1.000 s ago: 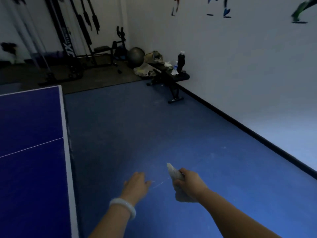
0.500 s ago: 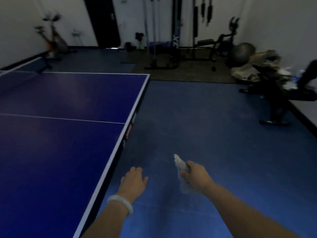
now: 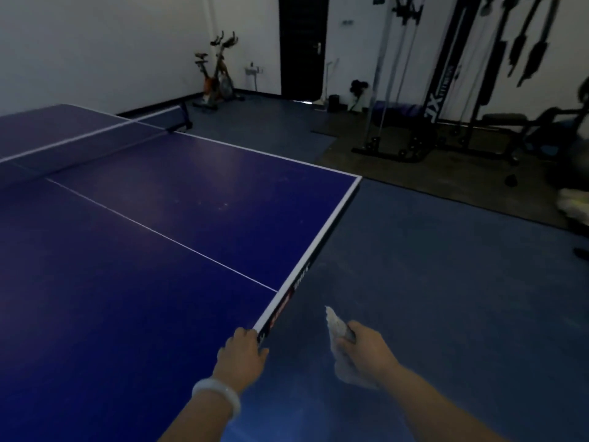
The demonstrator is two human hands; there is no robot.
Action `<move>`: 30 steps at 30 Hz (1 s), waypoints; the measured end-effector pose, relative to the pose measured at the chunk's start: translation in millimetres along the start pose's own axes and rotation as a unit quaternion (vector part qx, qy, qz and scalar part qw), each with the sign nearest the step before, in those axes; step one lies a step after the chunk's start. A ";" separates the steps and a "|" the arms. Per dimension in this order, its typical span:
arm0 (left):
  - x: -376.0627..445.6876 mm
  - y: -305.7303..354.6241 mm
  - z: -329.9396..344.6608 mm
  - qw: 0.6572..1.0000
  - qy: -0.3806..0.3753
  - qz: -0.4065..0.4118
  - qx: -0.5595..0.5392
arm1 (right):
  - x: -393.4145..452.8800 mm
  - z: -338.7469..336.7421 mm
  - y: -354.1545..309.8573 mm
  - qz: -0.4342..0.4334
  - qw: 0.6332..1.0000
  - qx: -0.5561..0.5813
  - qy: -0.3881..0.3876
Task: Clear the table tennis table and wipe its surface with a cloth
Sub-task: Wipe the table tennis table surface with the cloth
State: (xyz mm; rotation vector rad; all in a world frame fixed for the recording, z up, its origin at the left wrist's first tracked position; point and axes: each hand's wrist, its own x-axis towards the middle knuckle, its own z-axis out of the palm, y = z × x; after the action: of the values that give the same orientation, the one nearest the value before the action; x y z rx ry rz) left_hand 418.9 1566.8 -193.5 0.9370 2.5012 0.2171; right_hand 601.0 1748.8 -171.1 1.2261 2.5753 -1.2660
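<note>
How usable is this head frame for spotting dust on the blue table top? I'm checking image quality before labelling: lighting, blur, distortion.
Head view: dim and bluish, with only a faint sheen on the blue table tennis table, where pale specks barely show; the straight white edge lines bow from the wide lens; gym equipment at right is smeared; the left hand at the table's edge and the right hand gripping the pale crumpled cloth look soft.

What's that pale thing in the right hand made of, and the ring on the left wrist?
The cloth in the right hand looks like soft, thin fabric or paper towel: crumpled, limp, matte; the blur leaves it open. The bracelet by the left hand looks smooth, pale and rigid, maybe jade or plastic.
</note>
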 end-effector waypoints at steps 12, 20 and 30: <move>99.8 -3.4 -24.2 0.985 0.018 -0.165 -0.054 | 205.1 -32.9 -75.7 -0.111 0.988 -0.006 -0.104; 128.7 18.7 -21.4 0.937 0.027 -0.333 -0.104 | 314.2 -23.0 -134.9 -0.292 0.931 -0.156 -0.152; 138.2 -1.3 -19.0 0.896 0.050 -0.428 -0.109 | 317.7 55.7 -112.1 -0.378 0.857 -0.242 -0.255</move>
State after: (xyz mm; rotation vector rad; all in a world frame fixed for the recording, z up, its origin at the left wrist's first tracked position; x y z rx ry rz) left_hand 317.5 1656.5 -227.1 -0.3094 2.6468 0.2443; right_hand 291.1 1873.7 -241.0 -0.2317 2.7142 -0.7197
